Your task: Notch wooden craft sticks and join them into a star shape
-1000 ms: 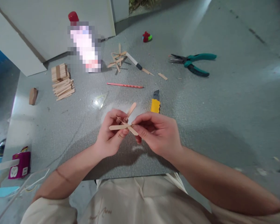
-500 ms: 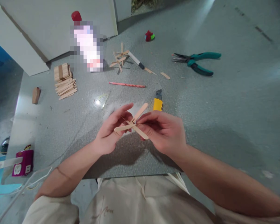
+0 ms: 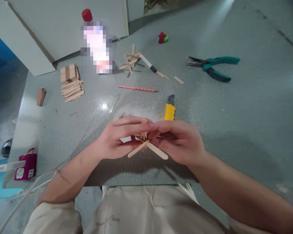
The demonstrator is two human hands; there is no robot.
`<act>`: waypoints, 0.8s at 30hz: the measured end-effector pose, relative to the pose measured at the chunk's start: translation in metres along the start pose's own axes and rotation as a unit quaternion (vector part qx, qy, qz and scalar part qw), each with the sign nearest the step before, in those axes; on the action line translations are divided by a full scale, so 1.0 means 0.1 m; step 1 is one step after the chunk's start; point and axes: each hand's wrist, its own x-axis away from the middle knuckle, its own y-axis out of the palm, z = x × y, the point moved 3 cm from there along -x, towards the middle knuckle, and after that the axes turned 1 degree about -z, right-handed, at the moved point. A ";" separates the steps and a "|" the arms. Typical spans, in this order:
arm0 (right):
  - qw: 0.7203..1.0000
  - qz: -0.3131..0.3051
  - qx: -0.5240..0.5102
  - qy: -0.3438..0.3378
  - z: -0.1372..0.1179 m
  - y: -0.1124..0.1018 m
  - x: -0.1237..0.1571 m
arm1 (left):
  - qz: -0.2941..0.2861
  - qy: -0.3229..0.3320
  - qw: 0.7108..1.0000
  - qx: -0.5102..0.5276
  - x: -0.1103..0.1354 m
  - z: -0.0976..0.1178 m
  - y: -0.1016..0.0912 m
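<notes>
Crossed wooden sticks (image 3: 157, 151) stood between your two hands, over the near side of the grey table (image 3: 236, 133), probably raised so that both hands could get around the crossing. Your right hand (image 3: 184, 139) had its thumb and forefinger narrowed to a pinch beside that crossing, seemingly to steady it. Your left hand (image 3: 112, 138) curved around the other side, long fingers reaching over to your right fingertips; whether they gripped the wood could not be told.

Green-handled pliers (image 3: 205, 67) lay well apart, handles spread, apparently out of use. Stacked sticks (image 3: 72, 91) sat off to your left, the upper pile under a brown band (image 3: 67, 73) that likely kept it together, the lower pile loose. Just beyond your right hand lay a yellow cutter (image 3: 169, 112), perhaps for easy reach.

By count, you had one pair of pliers; two piles of sticks, too many to number singly; one cluster of joined sticks (image 3: 130, 63); one pink pencil (image 3: 138, 88); one cutter; and one short offcut (image 3: 178, 80). Between your hands at least three sticks showed, two slanting toward you and one pointing away.
</notes>
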 end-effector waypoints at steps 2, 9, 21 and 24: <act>1.000 -0.003 0.009 -0.001 0.00 0.00 0.01 | 0.001 0.007 1.000 0.002 0.00 0.02 -0.02; 0.994 -0.003 -0.086 0.068 0.06 0.01 0.05 | 0.035 -0.087 0.985 0.146 0.02 -0.01 0.03; 0.959 0.052 -0.245 0.134 0.18 0.11 -0.03 | 0.107 -0.218 0.947 0.209 0.05 0.09 0.20; 0.968 0.070 -0.208 0.123 0.19 0.09 -0.01 | 0.106 -0.235 0.937 0.236 0.07 0.07 0.23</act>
